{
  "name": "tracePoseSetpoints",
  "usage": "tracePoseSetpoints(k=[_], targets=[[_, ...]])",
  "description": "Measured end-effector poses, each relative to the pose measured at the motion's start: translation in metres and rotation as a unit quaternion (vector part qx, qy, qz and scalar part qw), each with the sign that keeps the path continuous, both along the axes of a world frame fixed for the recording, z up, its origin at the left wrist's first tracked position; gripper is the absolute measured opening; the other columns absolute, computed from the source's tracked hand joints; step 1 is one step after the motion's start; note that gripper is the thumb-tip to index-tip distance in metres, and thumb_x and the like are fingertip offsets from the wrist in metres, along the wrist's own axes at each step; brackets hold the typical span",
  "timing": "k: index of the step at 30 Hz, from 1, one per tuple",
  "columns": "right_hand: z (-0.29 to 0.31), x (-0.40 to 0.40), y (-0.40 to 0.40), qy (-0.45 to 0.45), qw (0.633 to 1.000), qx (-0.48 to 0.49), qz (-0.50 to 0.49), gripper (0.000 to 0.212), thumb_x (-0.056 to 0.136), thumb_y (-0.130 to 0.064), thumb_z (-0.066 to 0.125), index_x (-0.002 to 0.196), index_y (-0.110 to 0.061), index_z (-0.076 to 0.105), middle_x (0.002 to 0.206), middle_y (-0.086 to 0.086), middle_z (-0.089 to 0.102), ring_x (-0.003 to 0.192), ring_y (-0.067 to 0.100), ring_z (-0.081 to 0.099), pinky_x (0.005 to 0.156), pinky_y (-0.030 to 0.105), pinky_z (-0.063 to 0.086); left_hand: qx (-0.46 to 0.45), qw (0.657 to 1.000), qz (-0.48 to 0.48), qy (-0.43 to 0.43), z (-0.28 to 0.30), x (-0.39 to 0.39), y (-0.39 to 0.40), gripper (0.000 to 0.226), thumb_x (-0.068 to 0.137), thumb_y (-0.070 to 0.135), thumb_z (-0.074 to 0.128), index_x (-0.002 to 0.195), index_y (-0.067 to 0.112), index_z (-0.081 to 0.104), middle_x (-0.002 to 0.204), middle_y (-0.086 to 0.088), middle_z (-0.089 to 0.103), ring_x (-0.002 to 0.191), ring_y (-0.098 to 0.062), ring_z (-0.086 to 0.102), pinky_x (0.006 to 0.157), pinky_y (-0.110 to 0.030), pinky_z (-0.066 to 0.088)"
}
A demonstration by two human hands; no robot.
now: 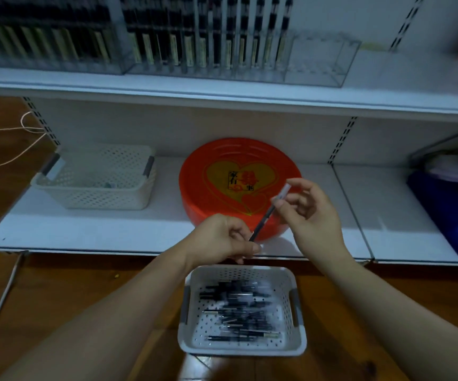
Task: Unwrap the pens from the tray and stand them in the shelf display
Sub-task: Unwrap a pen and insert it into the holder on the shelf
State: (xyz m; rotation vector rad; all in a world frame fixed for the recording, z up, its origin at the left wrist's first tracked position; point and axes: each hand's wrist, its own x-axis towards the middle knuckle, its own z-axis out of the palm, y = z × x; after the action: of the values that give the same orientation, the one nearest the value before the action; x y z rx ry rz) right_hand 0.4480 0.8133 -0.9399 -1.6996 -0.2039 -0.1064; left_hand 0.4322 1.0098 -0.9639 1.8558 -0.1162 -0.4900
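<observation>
A pen [263, 220] is pinched at both ends by left hand [222, 237] and right hand [311, 209] above the tray [243, 349].

Two baskets [93, 185], one red tray [222, 171], two hands [222, 237].

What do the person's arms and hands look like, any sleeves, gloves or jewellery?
Both forearms are bare up to the frame edge, with no sleeves in view. The left hand and right hand wear no gloves, and no rings, watch or bracelets show on them or the wrists.

Left hand [223, 237] pinching pen [263, 221] low, right hand [311, 213] at its wrapper, white basket [296, 345] of pens below
</observation>
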Motion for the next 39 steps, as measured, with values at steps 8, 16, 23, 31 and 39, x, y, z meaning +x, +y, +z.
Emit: tracePoseSetpoints(k=[8, 16, 23, 31, 39], targets=[[0.043, 0.011, 0.000, -0.101, 0.994, -0.007, -0.035, 0.037, 0.093, -0.003, 0.068, 0.113, -0.033, 0.059, 0.079, 0.003, 0.070, 0.078, 0.024, 0.068, 0.074, 0.038, 0.056, -0.017, 0.992, 0.044, -0.115, 0.032, 0.006, -0.005, 0.015, 0.084, 0.019, 0.080, 0.088, 0.010, 0.069, 0.075, 0.000, 0.062, 0.069, -0.011, 0.056, 0.069, -0.029, 0.047], [0.086, 0.022, 0.003, -0.192, 0.979, -0.043, -0.058, 0.041, 0.093, -0.013, 0.071, 0.126, -0.034, 0.058, 0.088, 0.004, 0.070, 0.085, 0.026, 0.071, 0.077, 0.051, 0.058, -0.039, 0.970, 0.089, -0.223, 0.074, 0.014, -0.006, 0.003, 0.088, 0.018, 0.077, 0.090, 0.018, 0.075, 0.083, -0.006, 0.074, 0.080, -0.024, 0.071, 0.074, -0.033, 0.057], [0.150, 0.034, 0.009, -0.270, 0.958, -0.057, -0.071, 0.041, 0.093, -0.011, 0.069, 0.128, -0.027, 0.054, 0.083, -0.002, 0.068, 0.080, 0.021, 0.071, 0.076, 0.050, 0.060, -0.025, 0.921, 0.164, -0.354, 0.111, 0.024, -0.018, 0.010, 0.091, 0.026, 0.074, 0.100, 0.023, 0.074, 0.085, 0.007, 0.073, 0.080, -0.009, 0.069, 0.075, -0.037, 0.058], [0.233, 0.075, 0.019, -0.364, 0.922, -0.047, -0.121, 0.038, 0.095, -0.014, 0.063, 0.129, -0.022, 0.046, 0.084, 0.007, 0.068, 0.078, 0.019, 0.071, 0.074, 0.042, 0.061, 0.100, 0.817, 0.282, -0.494, 0.153, 0.034, -0.022, 0.025, 0.097, 0.031, 0.062, 0.120, 0.023, 0.067, 0.102, 0.014, 0.065, 0.083, -0.004, 0.061, 0.075, -0.033, 0.055], [0.247, 0.110, 0.044, -0.347, 0.920, -0.118, -0.140, 0.041, 0.094, -0.019, 0.059, 0.133, -0.027, 0.050, 0.087, -0.001, 0.069, 0.078, 0.012, 0.069, 0.077, 0.045, 0.059, 0.218, 0.779, 0.283, -0.515, 0.171, 0.056, -0.014, 0.050, 0.094, 0.029, 0.061, 0.140, 0.013, 0.053, 0.142, -0.002, 0.051, 0.138, -0.021, 0.037, 0.113, -0.039, 0.033]])
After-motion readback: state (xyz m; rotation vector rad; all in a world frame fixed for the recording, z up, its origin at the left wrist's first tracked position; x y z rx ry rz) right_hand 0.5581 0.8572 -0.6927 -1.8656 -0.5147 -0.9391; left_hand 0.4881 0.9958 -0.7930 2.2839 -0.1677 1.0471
